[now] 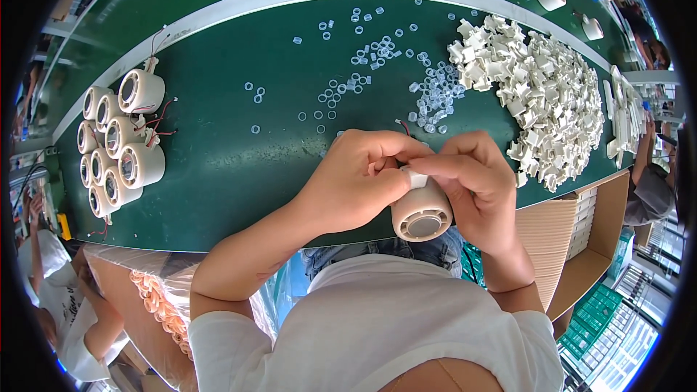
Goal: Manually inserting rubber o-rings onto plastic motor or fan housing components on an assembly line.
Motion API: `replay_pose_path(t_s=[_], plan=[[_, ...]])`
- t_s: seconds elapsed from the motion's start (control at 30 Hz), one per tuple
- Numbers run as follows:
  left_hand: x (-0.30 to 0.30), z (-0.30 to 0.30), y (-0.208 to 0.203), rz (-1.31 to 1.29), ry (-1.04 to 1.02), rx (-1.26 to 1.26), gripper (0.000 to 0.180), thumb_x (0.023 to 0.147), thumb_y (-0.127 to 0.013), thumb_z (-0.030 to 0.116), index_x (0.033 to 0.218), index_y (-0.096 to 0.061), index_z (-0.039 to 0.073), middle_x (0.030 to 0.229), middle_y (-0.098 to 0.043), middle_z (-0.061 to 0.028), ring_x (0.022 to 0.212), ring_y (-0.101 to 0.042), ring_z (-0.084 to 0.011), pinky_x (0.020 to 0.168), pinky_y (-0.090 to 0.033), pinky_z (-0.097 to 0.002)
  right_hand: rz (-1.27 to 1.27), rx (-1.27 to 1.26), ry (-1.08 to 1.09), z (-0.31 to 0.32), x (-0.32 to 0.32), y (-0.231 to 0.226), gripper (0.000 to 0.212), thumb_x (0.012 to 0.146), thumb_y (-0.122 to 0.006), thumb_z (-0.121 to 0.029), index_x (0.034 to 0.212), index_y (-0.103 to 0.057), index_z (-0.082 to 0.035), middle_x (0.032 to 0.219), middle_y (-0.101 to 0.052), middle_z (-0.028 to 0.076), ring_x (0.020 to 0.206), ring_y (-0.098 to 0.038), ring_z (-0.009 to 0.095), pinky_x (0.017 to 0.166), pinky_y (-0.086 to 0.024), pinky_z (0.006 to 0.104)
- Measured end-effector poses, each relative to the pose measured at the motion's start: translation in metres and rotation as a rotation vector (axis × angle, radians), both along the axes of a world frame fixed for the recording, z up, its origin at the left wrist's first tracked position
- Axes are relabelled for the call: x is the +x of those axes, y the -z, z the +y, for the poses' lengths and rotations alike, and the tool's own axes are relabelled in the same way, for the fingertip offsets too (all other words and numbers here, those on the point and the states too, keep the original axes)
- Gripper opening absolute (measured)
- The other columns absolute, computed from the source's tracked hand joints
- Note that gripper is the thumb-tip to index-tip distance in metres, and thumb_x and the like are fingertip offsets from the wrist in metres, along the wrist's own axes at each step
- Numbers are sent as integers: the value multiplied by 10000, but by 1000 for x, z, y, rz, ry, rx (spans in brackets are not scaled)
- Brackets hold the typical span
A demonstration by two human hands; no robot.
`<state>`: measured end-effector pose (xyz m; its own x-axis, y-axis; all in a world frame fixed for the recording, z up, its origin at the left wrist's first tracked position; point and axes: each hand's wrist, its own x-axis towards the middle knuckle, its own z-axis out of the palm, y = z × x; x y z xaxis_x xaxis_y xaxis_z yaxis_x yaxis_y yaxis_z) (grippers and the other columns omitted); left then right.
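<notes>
Just over the near edge of the table I hold a cream cylindrical housing (441,207), its round slotted end tilted toward me. My left hand (356,178) is closed, thumb and fingertips pressing at the white neck piece (416,178) on the housing's top. From the other side my right hand (479,189) closes round it, its thumb and index finger meeting the left fingertips at the neck. A short dark red wire (404,128) sticks up behind my fingers. Whatever lies between the fingertips is hidden.
Several similar housings (141,165) with wires stand at the left of the green table (218,174). Clear plastic rings (439,94) lie scattered beyond my hands. White plastic pieces (544,101) are heaped at the right. An open cardboard box (602,239) stands below, right; co-workers sit on both sides.
</notes>
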<state>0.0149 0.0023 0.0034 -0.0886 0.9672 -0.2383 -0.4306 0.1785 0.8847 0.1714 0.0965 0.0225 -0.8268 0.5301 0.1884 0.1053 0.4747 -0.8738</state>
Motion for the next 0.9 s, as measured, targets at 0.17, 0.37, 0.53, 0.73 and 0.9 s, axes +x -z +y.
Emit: replay_pose_path(t_s=[0.17, 0.37, 0.53, 0.73, 0.9], plan=[[-1, 0, -1, 20, 12, -23, 205, 736, -531, -45, 919, -622, -31, 754, -620, -65, 573, -481, -95, 498, -393, -224, -89, 90, -35, 6, -5, 0, 217, 751, -576, 125, 885, -654, -28, 826, -576, 67, 710, -537, 162, 630, -434, 240], [4, -3, 2, 410, 179, 63, 166, 770, -607, 10, 931, -571, -11, 743, -584, -65, 592, -512, -135, 529, -420, -252, -136, 103, 404, 47, -4, 4, 197, 754, -573, 95, 916, -608, -11, 817, -588, 74, 714, -550, 170, 663, -443, 251], [13, -11, 1, 658, 321, 87, 196, 772, -652, 32, 944, -558, 16, 734, -567, -54, 579, -509, -142, 522, -412, -266, -264, 290, 355, 72, -8, 14, 182, 737, -609, 73, 891, -602, -23, 804, -587, 68, 675, -546, 180, 638, -449, 263], [12, -11, 0, 827, 406, 123, 216, 738, -675, 19, 930, -575, 20, 727, -574, -65, 547, -502, -166, 507, -394, -295, -319, 340, 228, 80, -10, 24, 186, 718, -632, 62, 878, -594, -26, 783, -585, 58, 641, -539, 182, 606, -449, 267], [4, -6, 1, 769, 432, 156, 219, 746, -688, 44, 941, -595, 13, 735, -584, -67, 565, -523, -174, 524, -416, -290, -361, 353, 215, 79, -4, 21, 183, 718, -639, 61, 873, -598, -28, 783, -596, 52, 634, -542, 166, 604, -450, 254]])
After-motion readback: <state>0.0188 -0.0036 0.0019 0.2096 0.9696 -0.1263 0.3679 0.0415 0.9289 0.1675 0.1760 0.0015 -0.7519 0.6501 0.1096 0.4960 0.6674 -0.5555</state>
